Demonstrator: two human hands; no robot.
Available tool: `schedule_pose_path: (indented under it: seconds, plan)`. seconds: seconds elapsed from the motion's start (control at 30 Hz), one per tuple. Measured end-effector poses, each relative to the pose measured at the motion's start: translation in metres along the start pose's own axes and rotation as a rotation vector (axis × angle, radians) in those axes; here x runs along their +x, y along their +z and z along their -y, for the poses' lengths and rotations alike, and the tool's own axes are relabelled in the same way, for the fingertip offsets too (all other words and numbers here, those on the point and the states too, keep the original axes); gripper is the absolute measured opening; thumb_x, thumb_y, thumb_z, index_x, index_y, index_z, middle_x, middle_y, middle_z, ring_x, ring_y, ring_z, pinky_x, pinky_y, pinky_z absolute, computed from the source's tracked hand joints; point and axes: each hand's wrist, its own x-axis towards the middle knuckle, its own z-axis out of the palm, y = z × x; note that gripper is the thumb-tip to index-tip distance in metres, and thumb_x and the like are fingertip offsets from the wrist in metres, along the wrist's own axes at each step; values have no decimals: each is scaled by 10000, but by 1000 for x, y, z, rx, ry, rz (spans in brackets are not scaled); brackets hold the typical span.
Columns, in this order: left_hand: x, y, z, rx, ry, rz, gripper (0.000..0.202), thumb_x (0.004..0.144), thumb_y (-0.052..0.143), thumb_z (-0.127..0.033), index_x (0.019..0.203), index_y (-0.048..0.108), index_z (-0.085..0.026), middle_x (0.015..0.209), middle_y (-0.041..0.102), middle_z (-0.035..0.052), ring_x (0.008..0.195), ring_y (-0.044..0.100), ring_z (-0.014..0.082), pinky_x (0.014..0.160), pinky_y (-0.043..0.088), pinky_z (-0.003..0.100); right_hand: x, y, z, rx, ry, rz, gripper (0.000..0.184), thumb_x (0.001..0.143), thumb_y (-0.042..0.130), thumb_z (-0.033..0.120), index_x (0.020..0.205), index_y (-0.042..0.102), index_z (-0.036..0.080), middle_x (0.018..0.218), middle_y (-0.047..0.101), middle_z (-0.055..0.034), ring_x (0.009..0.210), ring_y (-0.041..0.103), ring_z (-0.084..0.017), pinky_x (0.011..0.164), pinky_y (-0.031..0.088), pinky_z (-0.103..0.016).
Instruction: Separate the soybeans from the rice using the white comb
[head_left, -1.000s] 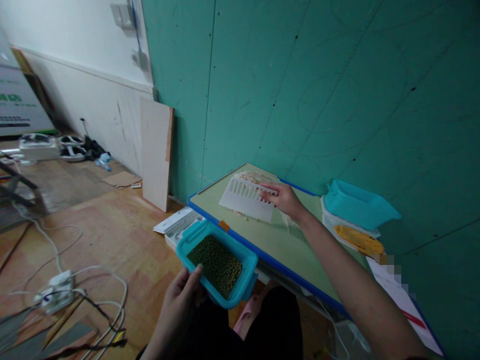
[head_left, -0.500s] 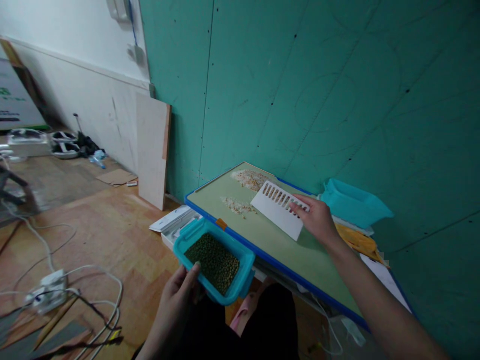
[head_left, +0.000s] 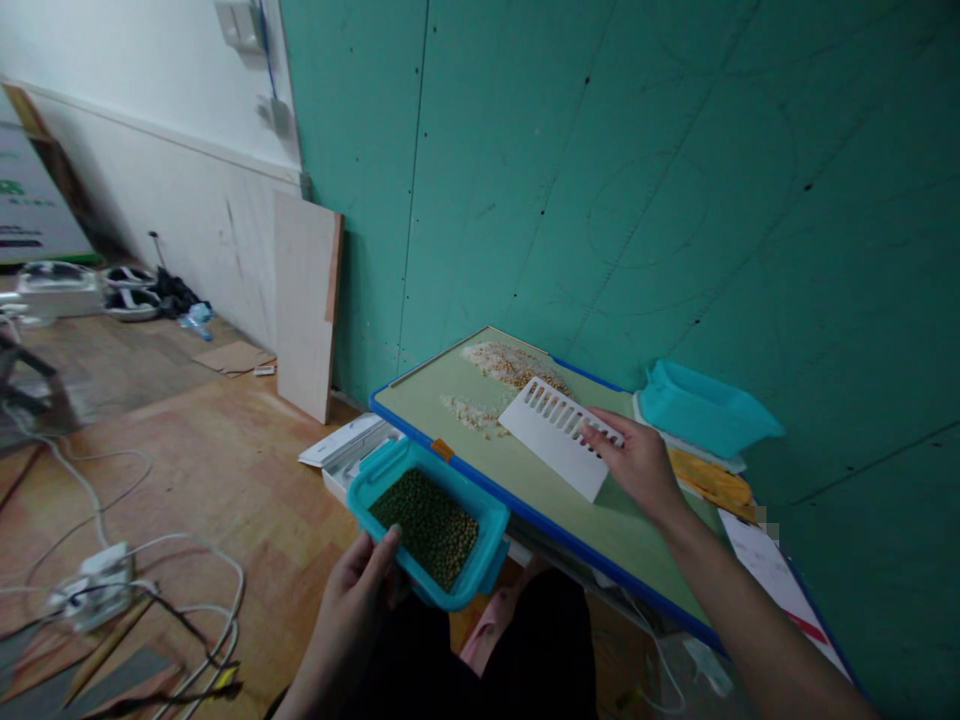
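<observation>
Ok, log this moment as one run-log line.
left hand: holds teal box of green beans at table edge | right hand: holds white slotted scraper on green table | pale grains: two heaps beside scraper

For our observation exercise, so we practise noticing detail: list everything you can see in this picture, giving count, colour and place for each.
table: one, green top with blue edge, against the teal wall
grain piles: two, pale, far end of the table
slotted scraper: one, white, on the table beside the piles
teal box: one, filled with green beans, just off the table's near edge
tub: one, teal, right end of the table
wooden board: one, light brown, leaning on the wall
power strip: one, white, on the floor among cables
left hand: grips the teal box
right hand: holds the slotted scraper
</observation>
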Motion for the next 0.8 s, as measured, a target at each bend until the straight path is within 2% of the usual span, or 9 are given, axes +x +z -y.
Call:
schedule_pose_path:
  seconds: [0.2, 0.33, 0.53, 0.63, 0.8]
  plan:
    - [2, -4, 6, -51, -35, 31, 412, 703, 805, -545, 669, 589, -196, 454, 466, -82, 418, 432, 72, 444, 361, 182, -2, 2, 6, 47, 39, 29, 411, 822, 670, 460, 1100, 763, 171, 924, 793, -98, 778, 739, -269, 703, 591, -369]
    - [1, -2, 7, -80, -23, 37, 407, 734, 796, -519, 660, 572, -187, 464, 465, -83, 408, 418, 58, 429, 339, 170, -6, 3, 13, 75, 41, 47, 390, 820, 674, 456, 1089, 766, 188, 896, 794, -84, 746, 738, -258, 682, 593, -360]
    - [-2, 2, 3, -89, -6, 30, 379, 739, 796, -505, 698, 604, -181, 476, 458, -82, 410, 417, 57, 426, 331, 167, -9, 6, 18, 97, 34, 49, 358, 816, 687, 421, 1089, 769, 205, 955, 795, -85, 758, 748, -254, 692, 602, -354]
    - [-1, 1, 5, -78, 0, 24, 389, 736, 795, -512, 696, 594, -182, 474, 457, -83, 406, 405, 54, 418, 306, 166, -11, 8, 20, 87, 12, 45, 338, 817, 690, 402, 1082, 771, 210, 961, 796, -83, 767, 751, -254, 689, 606, -352]
    - [0, 0, 10, -103, -34, 51, 395, 721, 803, -524, 715, 590, -192, 493, 463, -84, 424, 414, 65, 436, 338, 185, -22, 10, 32, 22, -67, 85, 305, 881, 645, 373, 1103, 763, 202, 988, 795, -75, 818, 757, -245, 723, 611, -344]
